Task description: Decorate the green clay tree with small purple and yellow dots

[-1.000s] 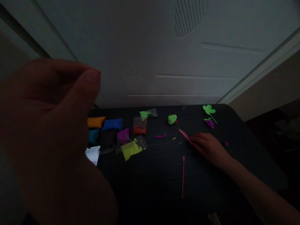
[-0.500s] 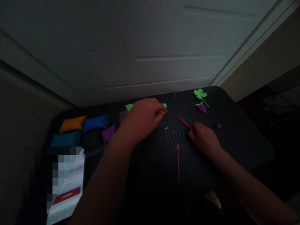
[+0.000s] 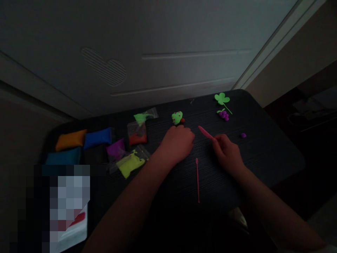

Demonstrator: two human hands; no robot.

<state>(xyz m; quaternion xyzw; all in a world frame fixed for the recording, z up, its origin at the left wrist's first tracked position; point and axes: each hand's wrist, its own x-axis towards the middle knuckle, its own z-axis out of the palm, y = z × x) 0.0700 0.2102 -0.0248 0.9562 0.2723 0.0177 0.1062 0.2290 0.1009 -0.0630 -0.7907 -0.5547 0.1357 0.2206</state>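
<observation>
The scene is dim. My left hand (image 3: 178, 144) rests knuckles-up on the black table (image 3: 263, 158), fingers curled under, just below a small green clay figure with dots (image 3: 177, 117); what lies under the fingers is hidden. My right hand (image 3: 226, 153) is closed round the handle of a pink clay knife (image 3: 205, 133), whose blade points up and left. A thin pink stick tool (image 3: 197, 179) lies between my forearms.
Clay packs lie at left: orange (image 3: 70, 139), blue (image 3: 98, 137), purple (image 3: 116, 149), yellow (image 3: 129, 164), red (image 3: 137, 135), green (image 3: 143, 116). A green clay leaf (image 3: 221, 99), purple grapes (image 3: 223, 114) and a purple ball (image 3: 243, 135) sit at the far right. A white door stands behind.
My left hand dropped from close to the camera to the table, touched the green figure, then drew back toward me. The view tilted down and left. My right hand kept the knife.
</observation>
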